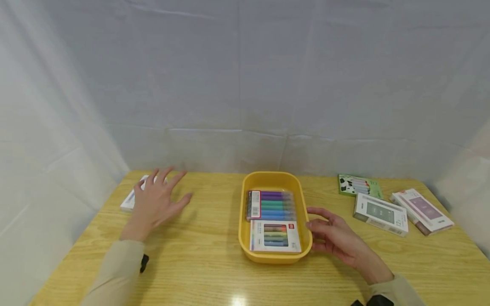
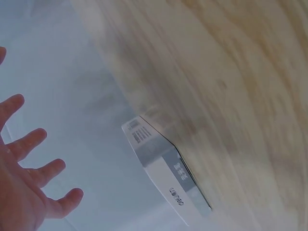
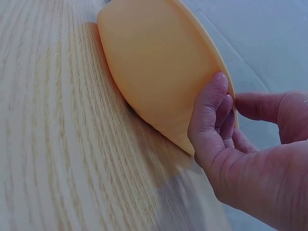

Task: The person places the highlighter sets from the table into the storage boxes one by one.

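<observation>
Nearest, the right hand (image 1: pixel 337 238) is gripping the right rim of the yellow tray (image 1: pixel 275 258), which is sitting on the table (image 1: pixel 191 272). If that hand is pulling unevenly, it may be skewing or tipping the tray. Inside, 2 packs are lying flat: the white pen pack (image 1: pixel 275 236) at the near end, the clear marker pack (image 1: pixel 277 206) just beyond; a tilt could be sending either sliding over the other.

Farther out, the left hand (image 1: pixel 158 202) is hovering with its fingers spread apart, holding nothing, above the white box (image 1: pixel 128 203). That box is lying near the table's left edge, so a clumsy touch could be nudging it over.

At the right, 3 more boxes are resting close together: the grey box (image 1: pixel 380 213), the purple box (image 1: pixel 423 211) and, farthest, the green panda box (image 1: pixel 360 185). Anyone reaching hastily there would be risking shoving 1 into another.
</observation>
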The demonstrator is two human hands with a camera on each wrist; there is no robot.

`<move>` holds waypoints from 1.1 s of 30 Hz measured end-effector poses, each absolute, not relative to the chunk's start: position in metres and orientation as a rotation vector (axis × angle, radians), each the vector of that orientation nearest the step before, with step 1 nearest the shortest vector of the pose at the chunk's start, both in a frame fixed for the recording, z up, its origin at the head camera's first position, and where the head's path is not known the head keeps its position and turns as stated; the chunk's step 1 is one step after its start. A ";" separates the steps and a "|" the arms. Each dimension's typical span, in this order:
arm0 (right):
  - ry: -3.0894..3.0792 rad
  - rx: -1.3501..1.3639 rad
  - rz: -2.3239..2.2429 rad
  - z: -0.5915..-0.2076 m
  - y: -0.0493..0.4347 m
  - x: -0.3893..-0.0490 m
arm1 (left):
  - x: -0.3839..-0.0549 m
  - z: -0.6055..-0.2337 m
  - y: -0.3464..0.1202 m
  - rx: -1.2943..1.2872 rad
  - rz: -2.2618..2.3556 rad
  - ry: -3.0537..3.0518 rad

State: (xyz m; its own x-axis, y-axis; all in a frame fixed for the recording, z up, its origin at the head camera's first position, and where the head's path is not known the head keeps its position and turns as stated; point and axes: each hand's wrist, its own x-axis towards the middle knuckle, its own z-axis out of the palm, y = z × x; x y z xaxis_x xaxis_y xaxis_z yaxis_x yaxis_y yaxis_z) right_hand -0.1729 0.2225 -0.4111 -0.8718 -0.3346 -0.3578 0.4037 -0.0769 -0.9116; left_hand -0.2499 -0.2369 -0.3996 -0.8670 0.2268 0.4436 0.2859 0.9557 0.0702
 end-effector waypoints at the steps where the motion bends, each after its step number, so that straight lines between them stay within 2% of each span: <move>1: 1.716 0.072 -1.994 -0.411 0.223 -0.173 | -0.250 -0.400 -0.239 -0.359 -0.187 -2.671; 33: 1.677 0.043 -2.012 -0.412 0.224 -0.172 | -0.260 -0.407 -0.291 -0.133 -0.275 -2.889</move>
State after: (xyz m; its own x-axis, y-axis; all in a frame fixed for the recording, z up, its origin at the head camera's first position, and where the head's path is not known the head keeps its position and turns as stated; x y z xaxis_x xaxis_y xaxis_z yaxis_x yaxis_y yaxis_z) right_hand -0.1721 0.2237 -0.4124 -0.8664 -0.3634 -0.3426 0.4025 -0.1020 -0.9097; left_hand -0.2603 -0.2912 -0.4070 -0.9682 0.0676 0.2411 0.1119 0.9782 0.1751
